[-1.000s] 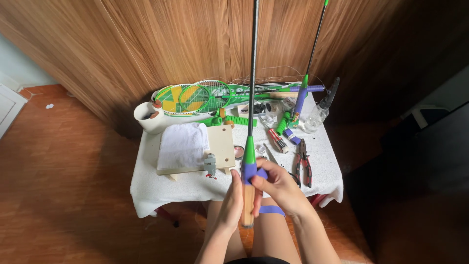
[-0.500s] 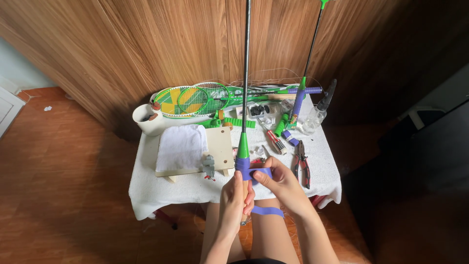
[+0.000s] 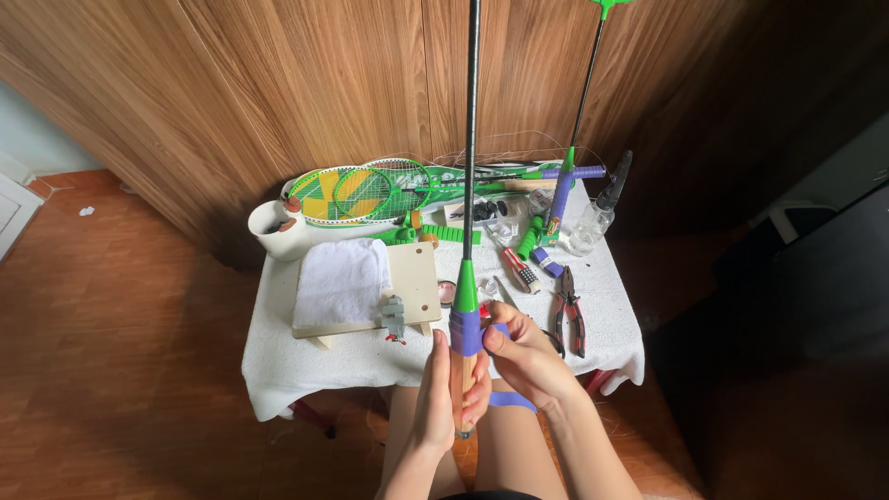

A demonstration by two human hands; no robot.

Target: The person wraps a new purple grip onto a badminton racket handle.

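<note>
An upright racket handle is clasped by the left hand above the worktop; purple tape is apparently pinched in the right hand's closed grip

1. The near left corner of the table is lying bare — a hand could be passing there.
2. The white towel and small vise are blocking the middle left.
3. Pliers, grip rolls and a bottle are crowding the right side.
4. Rackets are filling the far edge — a second upright shaft is rising at far right.
</note>
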